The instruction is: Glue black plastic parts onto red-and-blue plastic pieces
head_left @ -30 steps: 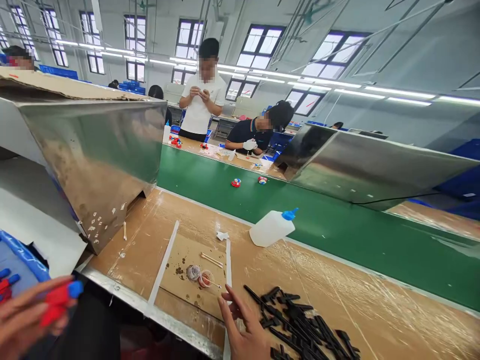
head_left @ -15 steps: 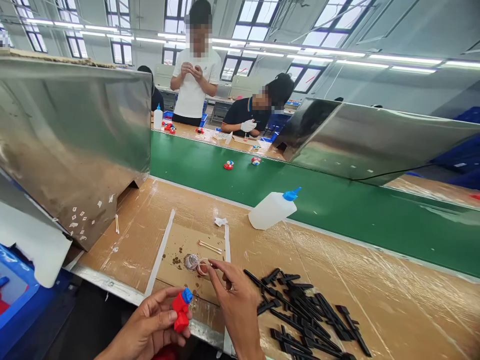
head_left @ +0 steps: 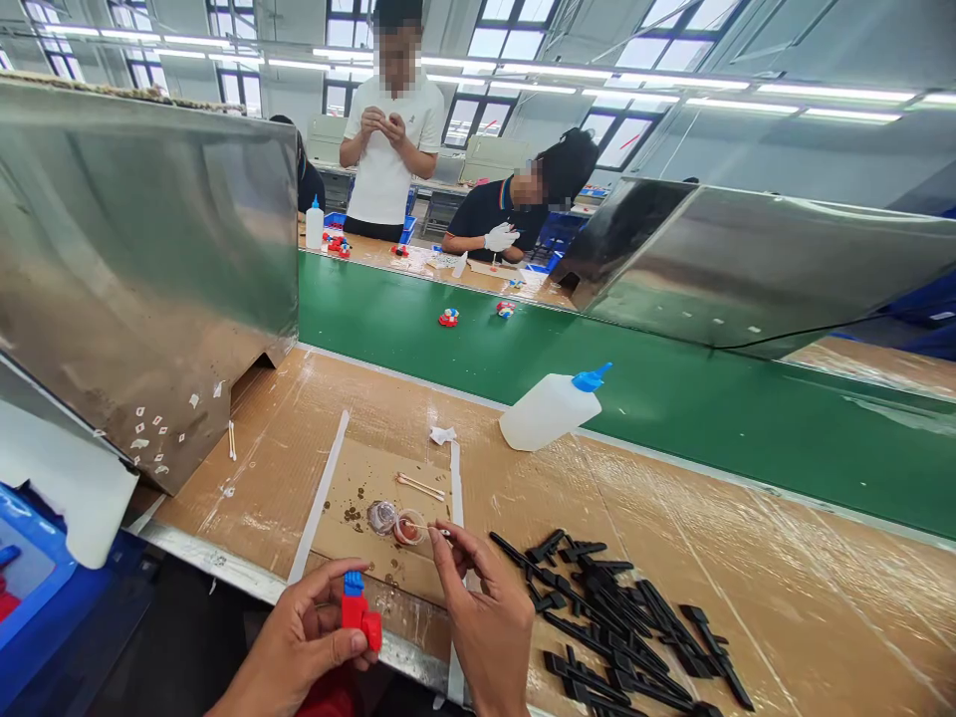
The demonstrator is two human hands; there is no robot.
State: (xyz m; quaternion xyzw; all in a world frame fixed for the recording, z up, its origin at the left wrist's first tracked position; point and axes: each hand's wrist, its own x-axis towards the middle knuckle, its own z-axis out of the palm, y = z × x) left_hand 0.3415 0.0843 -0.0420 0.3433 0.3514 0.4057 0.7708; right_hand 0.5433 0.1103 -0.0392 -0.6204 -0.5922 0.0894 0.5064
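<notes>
My left hand (head_left: 310, 632) is closed on a small red part with a blue top (head_left: 358, 609), held over the table's front edge. In my right hand (head_left: 485, 607), thumb and fingers pinch a thin cotton swab (head_left: 424, 526), whose far end reaches into a small round dish with reddish contents (head_left: 407, 529). Touching that dish on its left is a clear round lid or cup (head_left: 382, 516). Both rest on a stained cardboard sheet (head_left: 351, 543) edged with white tape. Two more swabs (head_left: 419, 486) lie behind them on the sheet.
Black plastic parts (head_left: 619, 617) are heaped at the right. A white bottle with a blue nozzle (head_left: 551, 410) lies tilted by the green belt (head_left: 388, 319), which carries two red toy pieces. Metal panels (head_left: 149, 269) rise on both sides. Co-workers are across the belt.
My right hand has drawn slightly right, and the swab now shows over the dish. My left hand has turned the red part so its blue top points up. The view has shifted a little.
</notes>
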